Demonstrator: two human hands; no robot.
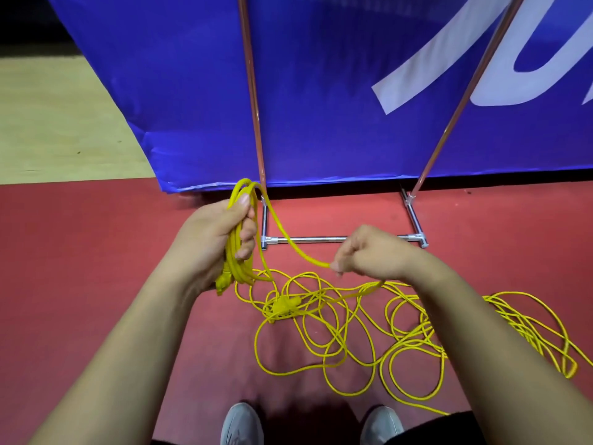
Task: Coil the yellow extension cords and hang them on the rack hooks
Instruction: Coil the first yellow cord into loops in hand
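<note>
Banner: a large blue banner [321, 91] with big white lettering fills the top of your view, and its lower edge comes down to the floor.
Floor: a red floor [96, 252] spreads beneath you. A pale wood-coloured strip [48, 123] lies at the far left, past the banner's corner.
Rack frame: two thin metal poles [253, 91] rise in front of the banner, leaning apart. They stand on a silver base bar [311, 239] that lies on the red floor.
Cords on the floor: the loose cord [353, 332], bright yellow, lies in a tangle of overlapping loops just ahead of your feet and trailing out to your right. A yellow connector [284, 305] sits in the left part of the tangle.
Coil: the coil [239, 252], several gathered yellow loops, hangs off the floor in your left hand. Its top arches above your thumb, close to the foot of the left pole.
Left hand: your left hand [211, 239] has its fingers and thumb curled round the middle of the coil.
Right hand: your right hand [369, 255] is closed knuckles-up, pinching a single strand [308, 259] above the tangle.
Strand: it curves down from the coil's top to your right hand, then drops to the tangle.
Shoes: two grey shoes [242, 425] show at the bottom edge.
Plug: a yellow plug [221, 284] hangs at the coil's lower end.
</note>
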